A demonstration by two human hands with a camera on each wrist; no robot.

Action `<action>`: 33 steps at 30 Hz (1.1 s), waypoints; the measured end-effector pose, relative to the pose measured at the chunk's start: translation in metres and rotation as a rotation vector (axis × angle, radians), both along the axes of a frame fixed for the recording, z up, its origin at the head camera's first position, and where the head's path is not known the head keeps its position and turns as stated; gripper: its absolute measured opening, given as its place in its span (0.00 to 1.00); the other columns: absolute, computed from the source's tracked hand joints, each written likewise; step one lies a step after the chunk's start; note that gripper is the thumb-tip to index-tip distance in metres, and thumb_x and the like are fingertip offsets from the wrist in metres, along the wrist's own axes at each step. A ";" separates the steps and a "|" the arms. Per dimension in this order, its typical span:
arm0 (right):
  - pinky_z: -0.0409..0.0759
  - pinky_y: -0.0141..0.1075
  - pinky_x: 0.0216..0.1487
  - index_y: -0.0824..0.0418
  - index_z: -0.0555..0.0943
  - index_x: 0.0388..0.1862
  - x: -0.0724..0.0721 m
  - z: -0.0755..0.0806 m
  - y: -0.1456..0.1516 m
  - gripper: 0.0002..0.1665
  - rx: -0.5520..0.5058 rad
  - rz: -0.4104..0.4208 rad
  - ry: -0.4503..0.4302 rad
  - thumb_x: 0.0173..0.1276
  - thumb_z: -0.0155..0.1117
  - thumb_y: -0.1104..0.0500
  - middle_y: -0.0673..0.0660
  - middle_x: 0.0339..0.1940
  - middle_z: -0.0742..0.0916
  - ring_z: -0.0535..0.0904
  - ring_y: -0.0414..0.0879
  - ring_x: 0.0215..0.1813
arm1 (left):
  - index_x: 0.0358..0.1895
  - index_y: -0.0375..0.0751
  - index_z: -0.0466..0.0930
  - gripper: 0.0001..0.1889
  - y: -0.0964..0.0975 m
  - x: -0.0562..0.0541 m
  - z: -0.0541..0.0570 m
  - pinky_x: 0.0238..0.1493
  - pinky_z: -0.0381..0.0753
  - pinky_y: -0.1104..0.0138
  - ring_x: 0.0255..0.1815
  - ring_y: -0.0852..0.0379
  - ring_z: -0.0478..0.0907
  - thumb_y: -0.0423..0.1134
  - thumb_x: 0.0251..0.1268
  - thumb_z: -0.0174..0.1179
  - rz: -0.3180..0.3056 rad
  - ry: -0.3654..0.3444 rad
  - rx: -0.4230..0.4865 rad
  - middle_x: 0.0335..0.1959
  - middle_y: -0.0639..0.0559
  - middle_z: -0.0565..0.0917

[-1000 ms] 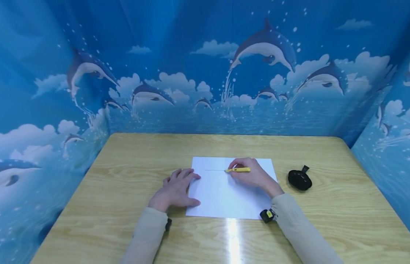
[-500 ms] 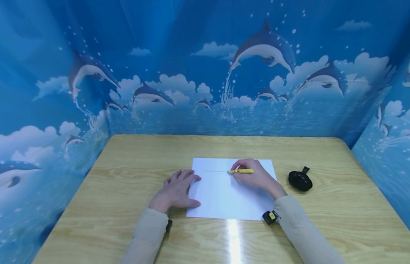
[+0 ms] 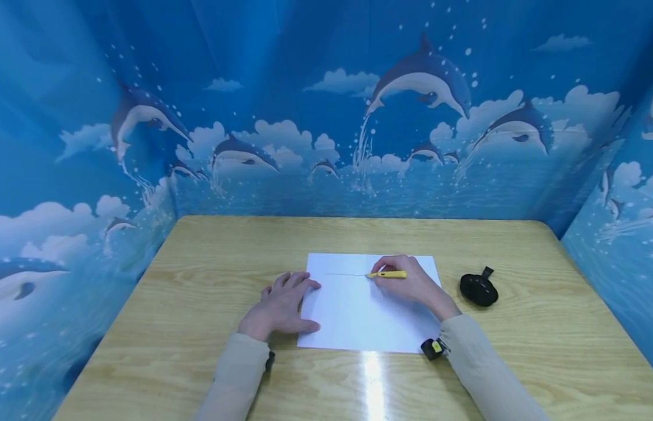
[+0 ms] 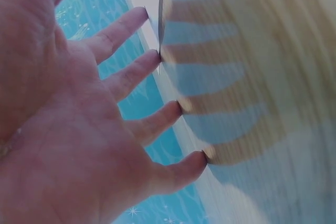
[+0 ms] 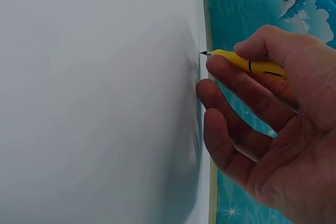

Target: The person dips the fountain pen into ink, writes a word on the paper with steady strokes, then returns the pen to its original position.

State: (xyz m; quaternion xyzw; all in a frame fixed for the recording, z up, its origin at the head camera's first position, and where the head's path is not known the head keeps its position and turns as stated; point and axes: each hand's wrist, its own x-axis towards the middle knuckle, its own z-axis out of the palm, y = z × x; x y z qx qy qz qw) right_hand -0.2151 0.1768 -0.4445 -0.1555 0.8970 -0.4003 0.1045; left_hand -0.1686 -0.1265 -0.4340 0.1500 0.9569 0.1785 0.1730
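Observation:
A white sheet of paper [image 3: 352, 316] lies on the wooden table, with a thin dark line [image 3: 342, 274] across its upper part. Between thumb and fingers, my right hand [image 3: 407, 285] pinches a yellow fountain pen [image 3: 394, 274]; its dark nib touches the paper at the line's right end. The same pen [image 5: 236, 59] shows in the right wrist view, with the other fingers loosely bent below it. My left hand [image 3: 281, 305] rests at the sheet's left edge with fingers spread. In the left wrist view that hand's fingertips [image 4: 193, 165] touch the tabletop.
To the right of the paper sits a small black pan-shaped dish [image 3: 479, 289] with a short handle. The wooden table [image 3: 200, 292] ends at a blue dolphin-print curtain [image 3: 284, 88] behind and at both sides.
My right hand has moved slightly rightward with the pen, and the drawn line has grown longer to the right. The left hand has stayed in place.

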 end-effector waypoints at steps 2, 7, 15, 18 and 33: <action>0.76 0.39 0.45 0.54 0.87 0.45 0.000 0.000 0.001 0.08 0.003 -0.003 0.007 0.70 0.66 0.56 0.53 0.41 0.89 0.79 0.44 0.39 | 0.71 0.59 0.70 0.39 0.000 0.000 0.000 0.72 0.54 0.27 0.83 0.34 0.49 0.56 0.55 0.75 -0.002 0.001 0.001 0.81 0.50 0.60; 0.76 0.37 0.44 0.54 0.87 0.45 0.001 0.000 0.002 0.09 0.009 -0.009 0.016 0.69 0.66 0.56 0.53 0.40 0.89 0.79 0.44 0.39 | 0.71 0.59 0.70 0.39 -0.001 0.000 -0.001 0.72 0.54 0.26 0.83 0.33 0.49 0.56 0.55 0.75 -0.004 0.001 0.008 0.81 0.50 0.59; 0.75 0.37 0.40 0.54 0.87 0.45 0.001 -0.001 0.005 0.09 0.026 -0.030 -0.007 0.69 0.67 0.56 0.53 0.37 0.88 0.78 0.44 0.35 | 0.71 0.59 0.70 0.39 -0.002 -0.001 -0.003 0.71 0.53 0.26 0.83 0.34 0.49 0.56 0.55 0.75 -0.005 0.004 0.011 0.81 0.50 0.60; 0.75 0.36 0.39 0.54 0.87 0.45 0.002 -0.001 0.006 0.09 0.029 -0.037 -0.011 0.69 0.67 0.56 0.53 0.36 0.88 0.77 0.44 0.34 | 0.71 0.59 0.70 0.39 -0.002 -0.001 -0.003 0.71 0.53 0.25 0.83 0.34 0.49 0.56 0.54 0.75 -0.003 0.004 0.009 0.81 0.50 0.60; 0.72 0.37 0.36 0.55 0.87 0.45 0.003 0.001 0.011 0.08 0.025 -0.035 0.001 0.69 0.67 0.56 0.52 0.34 0.88 0.75 0.44 0.31 | 0.70 0.60 0.71 0.39 -0.001 -0.001 -0.001 0.71 0.53 0.25 0.83 0.35 0.49 0.57 0.54 0.75 0.006 0.000 0.008 0.81 0.51 0.60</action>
